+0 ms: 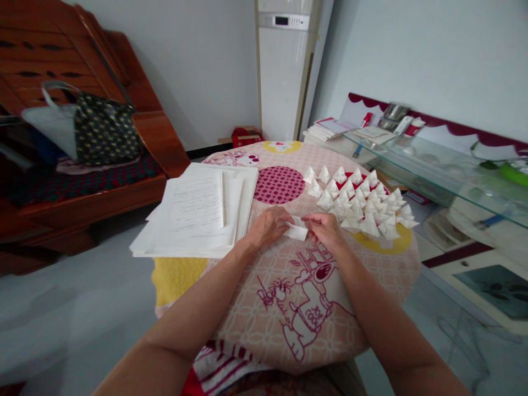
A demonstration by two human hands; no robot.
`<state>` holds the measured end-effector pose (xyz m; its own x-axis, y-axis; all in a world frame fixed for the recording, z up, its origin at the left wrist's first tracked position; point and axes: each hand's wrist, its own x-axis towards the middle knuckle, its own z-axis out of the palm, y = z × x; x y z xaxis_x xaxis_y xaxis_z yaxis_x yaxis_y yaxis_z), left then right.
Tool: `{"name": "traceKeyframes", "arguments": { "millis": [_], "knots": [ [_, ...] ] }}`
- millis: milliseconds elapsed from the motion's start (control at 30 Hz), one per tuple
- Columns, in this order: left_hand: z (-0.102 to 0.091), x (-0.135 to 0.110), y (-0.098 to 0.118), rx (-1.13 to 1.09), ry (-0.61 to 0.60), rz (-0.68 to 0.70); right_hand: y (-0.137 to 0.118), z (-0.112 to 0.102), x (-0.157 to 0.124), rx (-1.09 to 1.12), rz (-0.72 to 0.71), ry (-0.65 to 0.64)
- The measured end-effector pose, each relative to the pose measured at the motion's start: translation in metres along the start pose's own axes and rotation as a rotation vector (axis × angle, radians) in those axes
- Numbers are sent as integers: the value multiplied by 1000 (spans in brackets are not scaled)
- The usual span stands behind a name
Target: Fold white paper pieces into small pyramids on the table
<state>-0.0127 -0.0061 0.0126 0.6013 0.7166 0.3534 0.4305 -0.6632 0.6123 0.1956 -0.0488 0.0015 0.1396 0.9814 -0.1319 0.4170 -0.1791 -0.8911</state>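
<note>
White paper slip (296, 233) sits mid-desk (256, 324), between sheet stack (193, 209) toward left edge and folded paper pieces (363, 203) toward right, left hand (269, 226) and right hand (325, 228) each pinching an end; probably light, crease-prone, best gripped by edges.

Writing on the top sheet (196, 201) is blurred, illegible. Left grip (270, 225) and right grip (326, 228) hide parts of the small white paper (296, 231). Several folded paper pieces (358, 210) are partly hidden behind nearer ones. Left edge cuts off wooden bench (103, 198).
</note>
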Motion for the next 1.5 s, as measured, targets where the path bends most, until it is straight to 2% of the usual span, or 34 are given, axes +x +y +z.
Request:
{"name": "traceKeyframes", "arguments": {
  "millis": [100,167,333,467,700,800,900,1000,1133,1333,1500],
  "knots": [
    [-1,0,3,-77,4,67,4,-2,3,-100,-41,81],
    [-3,-1,2,-96,-5,63,5,-5,5,-181,-46,103],
    [-7,0,-9,-54,-74,32,-2,-7,1,-438,-121,52],
    [-10,-1,-19,71,-137,39,-13,-5,-7,-633,-184,20],
    [-4,-6,-12,309,-248,257,-11,-3,-8,-653,-213,-3],
    [-4,-6,-10,370,-260,309,-9,-4,-7,-645,-226,18],
    [-6,-6,-14,355,-251,298,-9,-5,-7,-570,-275,72],
    [-9,-5,-21,332,-238,286,-11,-5,-11,-471,-426,107],
    [-13,-5,-28,298,-231,302,-14,0,-17,-491,-594,35],
    [-14,-9,-43,193,-161,316,-8,7,-17,-703,-590,-135],
    [-13,-12,-55,163,-127,305,-7,10,-18,-766,-657,-137]
  ]
}}
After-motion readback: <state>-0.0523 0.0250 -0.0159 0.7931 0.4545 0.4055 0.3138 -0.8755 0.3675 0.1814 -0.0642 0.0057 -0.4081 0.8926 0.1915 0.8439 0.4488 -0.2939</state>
